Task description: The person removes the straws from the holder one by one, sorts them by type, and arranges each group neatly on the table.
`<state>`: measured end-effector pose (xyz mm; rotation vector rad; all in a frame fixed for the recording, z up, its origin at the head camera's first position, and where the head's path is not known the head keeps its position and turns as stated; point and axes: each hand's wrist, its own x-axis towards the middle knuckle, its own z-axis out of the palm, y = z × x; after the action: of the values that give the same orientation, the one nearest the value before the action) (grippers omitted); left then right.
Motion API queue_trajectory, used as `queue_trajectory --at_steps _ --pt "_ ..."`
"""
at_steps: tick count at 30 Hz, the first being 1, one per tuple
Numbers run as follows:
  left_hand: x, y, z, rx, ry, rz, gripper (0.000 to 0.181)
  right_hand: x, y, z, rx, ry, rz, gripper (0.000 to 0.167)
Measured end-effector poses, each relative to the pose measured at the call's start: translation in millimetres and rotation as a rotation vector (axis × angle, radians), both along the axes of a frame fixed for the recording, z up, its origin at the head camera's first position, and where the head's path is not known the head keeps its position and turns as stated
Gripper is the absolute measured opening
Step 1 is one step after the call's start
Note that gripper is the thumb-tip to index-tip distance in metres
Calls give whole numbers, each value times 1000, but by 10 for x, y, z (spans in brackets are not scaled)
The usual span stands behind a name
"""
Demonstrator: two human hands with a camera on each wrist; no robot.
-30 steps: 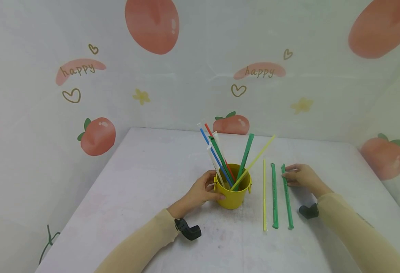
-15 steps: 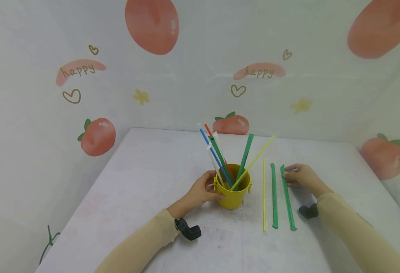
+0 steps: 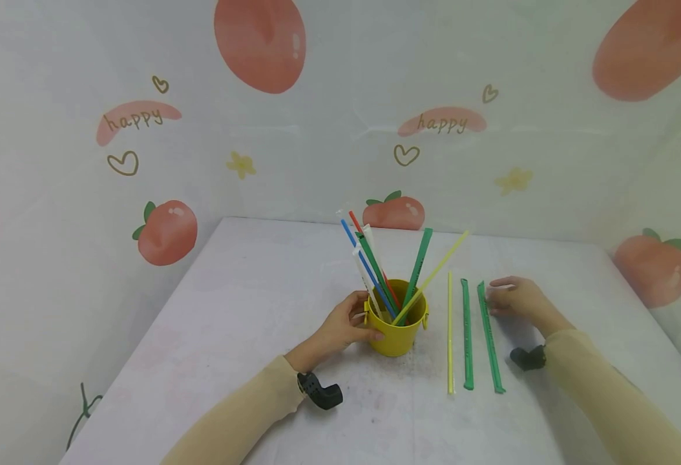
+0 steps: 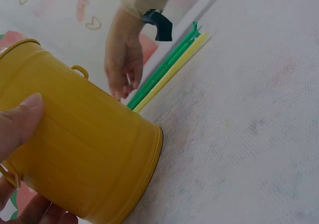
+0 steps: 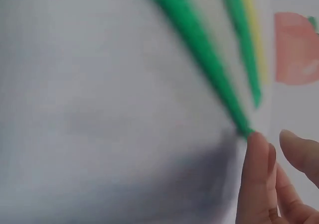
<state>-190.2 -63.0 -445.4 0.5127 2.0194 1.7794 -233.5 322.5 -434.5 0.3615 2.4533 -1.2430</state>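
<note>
The left hand (image 3: 343,326) grips the bucket (image 3: 395,340), straws (image 3: 419,266) leaning out of it. The right hand (image 3: 521,300), relaxed and released, is just beside the nearest green straw (image 3: 492,345); between the hands, another green straw (image 3: 467,336) and a yellow straw (image 3: 450,336) lie on the worktop (image 3: 294,271).

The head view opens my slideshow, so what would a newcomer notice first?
Probably the yellow bucket just right of centre, held by the left hand, with colourful straws fanning from it. Next come three loose straws, one yellow and two green, between it and the right hand. Behind, red fruit prints dot the pale backdrop.
</note>
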Motion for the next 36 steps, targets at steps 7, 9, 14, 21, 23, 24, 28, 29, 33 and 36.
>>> queue_trajectory --at_steps 7,9,14,21,23,24,28,29,33,36 --pt "-1 -3 -10 1 6 0 68 66 -55 297 -152 206 48 62" --pt "1 -3 -9 -1 1 2 69 100 -92 390 -249 292 62 53" --pt "2 -4 -8 2 -3 0 69 187 -256 604 -590 490 91 20" --pt "4 -3 -9 -3 4 3 69 330 -570 828 -883 646 119 32" --pt "7 -2 -4 -5 4 5 68 364 -646 846 -943 674 130 36" --pt "10 -1 2 -5 2 6 69 377 -682 849 -972 682 136 38" --pt "17 2 27 -3 -4 8 69 406 -795 827 -1018 709 136 42" --pt "19 2 33 -3 -7 9 70 409 -817 818 -1015 708 131 43" --pt "22 2 41 2 -12 7 69 420 -896 775 -1000 703 93 43" --pt "19 2 36 1 -9 5 69 425 -951 736 -996 710 79 40"
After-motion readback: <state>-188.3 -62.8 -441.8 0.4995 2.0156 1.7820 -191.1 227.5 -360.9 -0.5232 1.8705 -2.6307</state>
